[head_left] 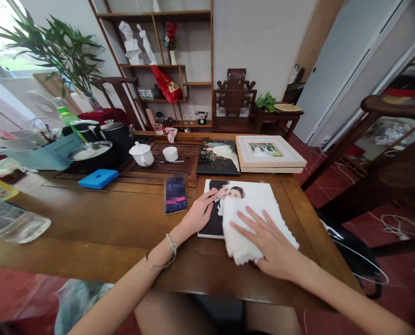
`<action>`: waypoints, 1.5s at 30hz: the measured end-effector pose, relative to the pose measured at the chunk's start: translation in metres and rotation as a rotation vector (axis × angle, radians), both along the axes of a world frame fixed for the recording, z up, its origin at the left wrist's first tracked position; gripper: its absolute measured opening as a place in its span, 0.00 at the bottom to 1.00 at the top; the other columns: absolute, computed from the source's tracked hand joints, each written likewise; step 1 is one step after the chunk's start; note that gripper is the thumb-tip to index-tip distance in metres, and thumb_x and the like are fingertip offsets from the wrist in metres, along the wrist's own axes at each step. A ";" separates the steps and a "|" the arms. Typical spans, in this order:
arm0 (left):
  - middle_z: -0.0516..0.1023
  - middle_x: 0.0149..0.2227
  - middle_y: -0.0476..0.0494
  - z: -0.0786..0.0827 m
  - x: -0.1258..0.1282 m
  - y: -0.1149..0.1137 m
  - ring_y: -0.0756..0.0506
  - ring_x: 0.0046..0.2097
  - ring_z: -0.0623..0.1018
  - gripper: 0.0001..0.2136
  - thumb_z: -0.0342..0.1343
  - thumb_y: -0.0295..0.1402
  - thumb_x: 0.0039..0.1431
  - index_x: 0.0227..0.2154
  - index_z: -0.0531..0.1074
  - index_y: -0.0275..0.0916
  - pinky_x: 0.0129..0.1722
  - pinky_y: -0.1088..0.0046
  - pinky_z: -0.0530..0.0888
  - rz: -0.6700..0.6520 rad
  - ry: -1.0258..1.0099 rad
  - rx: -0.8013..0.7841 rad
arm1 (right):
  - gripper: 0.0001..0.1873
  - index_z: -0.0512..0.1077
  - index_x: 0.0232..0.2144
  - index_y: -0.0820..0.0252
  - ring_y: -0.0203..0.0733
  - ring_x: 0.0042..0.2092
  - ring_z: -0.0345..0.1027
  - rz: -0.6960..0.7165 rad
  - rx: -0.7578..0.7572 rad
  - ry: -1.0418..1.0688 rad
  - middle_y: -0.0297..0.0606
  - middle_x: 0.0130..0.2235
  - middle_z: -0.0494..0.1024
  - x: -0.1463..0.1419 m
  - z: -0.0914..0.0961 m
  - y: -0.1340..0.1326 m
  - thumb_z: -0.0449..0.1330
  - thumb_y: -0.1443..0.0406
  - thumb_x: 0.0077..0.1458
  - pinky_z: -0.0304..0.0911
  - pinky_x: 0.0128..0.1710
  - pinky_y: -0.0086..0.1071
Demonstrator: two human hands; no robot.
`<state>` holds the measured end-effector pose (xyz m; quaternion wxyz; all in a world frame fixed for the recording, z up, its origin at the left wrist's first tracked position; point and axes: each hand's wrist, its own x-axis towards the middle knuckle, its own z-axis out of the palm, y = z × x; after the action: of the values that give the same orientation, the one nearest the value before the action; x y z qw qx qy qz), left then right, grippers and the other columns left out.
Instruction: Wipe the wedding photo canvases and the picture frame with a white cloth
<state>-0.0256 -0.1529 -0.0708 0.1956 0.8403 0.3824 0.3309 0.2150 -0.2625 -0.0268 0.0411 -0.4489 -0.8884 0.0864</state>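
Flatly, the right hand [272, 239] rests spread fingers on a white cloth [235, 210] over the photo panel [252, 190], which reaches toward their eleven o'clock; the left hand [200, 211] lays loose fingers along its nine-o'clock side.

Calendar [146, 93], shelf's [154, 15] left edge: "03", rest unclear. Red cloth [163, 83] beside it: "7", rest unclear. Bottle label [1, 216], table's [123, 209] front edge: unreadable.

Toward the far edge of the brown wooden table [123, 239] stand a white lidded porcelain bowl [141, 156], a small white round cup [170, 154] and, closest to that edge, a small transparent cup [157, 129]. Nearer the near edge lie a flat blue rectangular block [97, 179] and a dark-screened smartphone [175, 194].
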 end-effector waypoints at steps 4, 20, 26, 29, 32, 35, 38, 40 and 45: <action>0.69 0.62 0.37 -0.004 -0.001 0.001 0.41 0.64 0.68 0.20 0.42 0.25 0.66 0.56 0.70 0.37 0.65 0.54 0.64 -0.008 -0.006 -0.001 | 0.46 0.53 0.67 0.51 0.59 0.70 0.34 -0.133 0.062 0.018 0.42 0.70 0.50 0.013 -0.004 0.071 0.56 0.70 0.45 0.35 0.63 0.66; 0.69 0.62 0.37 -0.007 0.001 0.001 0.41 0.64 0.68 0.20 0.42 0.25 0.66 0.56 0.70 0.37 0.65 0.55 0.64 0.009 -0.031 -0.009 | 0.57 0.44 0.69 0.50 0.59 0.70 0.25 0.005 0.052 -0.045 0.38 0.71 0.40 0.020 -0.003 -0.027 0.54 0.74 0.35 0.30 0.64 0.65; 0.68 0.62 0.36 -0.005 0.000 0.000 0.41 0.64 0.68 0.19 0.42 0.26 0.66 0.56 0.70 0.35 0.65 0.56 0.63 0.004 -0.007 -0.021 | 0.50 0.50 0.68 0.47 0.53 0.71 0.33 -0.029 0.026 -0.014 0.35 0.71 0.47 0.040 -0.001 0.025 0.54 0.71 0.42 0.35 0.65 0.60; 0.68 0.62 0.35 -0.007 -0.001 0.001 0.41 0.64 0.67 0.19 0.42 0.26 0.66 0.56 0.70 0.35 0.65 0.55 0.63 -0.003 -0.014 -0.031 | 0.44 0.54 0.67 0.51 0.52 0.70 0.36 -0.094 0.050 0.025 0.37 0.70 0.50 0.052 -0.004 0.077 0.53 0.70 0.46 0.35 0.66 0.58; 0.68 0.62 0.36 -0.009 -0.001 0.003 0.41 0.64 0.67 0.20 0.42 0.26 0.66 0.57 0.69 0.36 0.65 0.55 0.62 0.000 -0.028 -0.030 | 0.39 0.56 0.66 0.56 0.50 0.70 0.38 -0.170 0.062 0.089 0.39 0.69 0.53 0.060 -0.007 0.110 0.51 0.69 0.51 0.36 0.66 0.55; 0.68 0.62 0.36 -0.009 0.000 0.003 0.41 0.64 0.67 0.20 0.42 0.26 0.67 0.57 0.69 0.36 0.66 0.56 0.62 0.008 -0.030 -0.027 | 0.37 0.56 0.66 0.57 0.49 0.70 0.40 -0.209 0.071 0.129 0.40 0.69 0.54 0.065 -0.011 0.110 0.50 0.69 0.52 0.38 0.66 0.54; 0.68 0.62 0.35 -0.008 0.000 0.002 0.41 0.64 0.67 0.20 0.41 0.27 0.67 0.57 0.69 0.35 0.66 0.56 0.62 0.007 -0.028 -0.027 | 0.40 0.55 0.67 0.52 0.51 0.70 0.36 -0.163 0.111 0.110 0.36 0.70 0.51 0.066 -0.016 0.081 0.52 0.69 0.49 0.37 0.66 0.57; 0.68 0.62 0.35 -0.008 0.000 0.002 0.41 0.64 0.67 0.20 0.41 0.27 0.67 0.57 0.69 0.34 0.66 0.57 0.62 0.010 -0.033 -0.028 | 0.43 0.54 0.67 0.50 0.53 0.70 0.33 -0.130 0.122 0.088 0.35 0.70 0.49 0.064 -0.018 0.050 0.53 0.69 0.47 0.36 0.65 0.59; 0.69 0.62 0.36 -0.005 0.000 0.001 0.41 0.64 0.68 0.20 0.42 0.26 0.66 0.56 0.70 0.35 0.65 0.56 0.63 0.015 -0.036 -0.032 | 0.53 0.46 0.69 0.48 0.54 0.71 0.30 -0.065 0.073 0.021 0.33 0.71 0.43 0.050 -0.010 -0.031 0.52 0.72 0.39 0.34 0.65 0.61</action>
<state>-0.0251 -0.1523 -0.0755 0.2133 0.8281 0.3903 0.3413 0.2645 -0.2930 -0.0369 0.0698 -0.4749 -0.8754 0.0572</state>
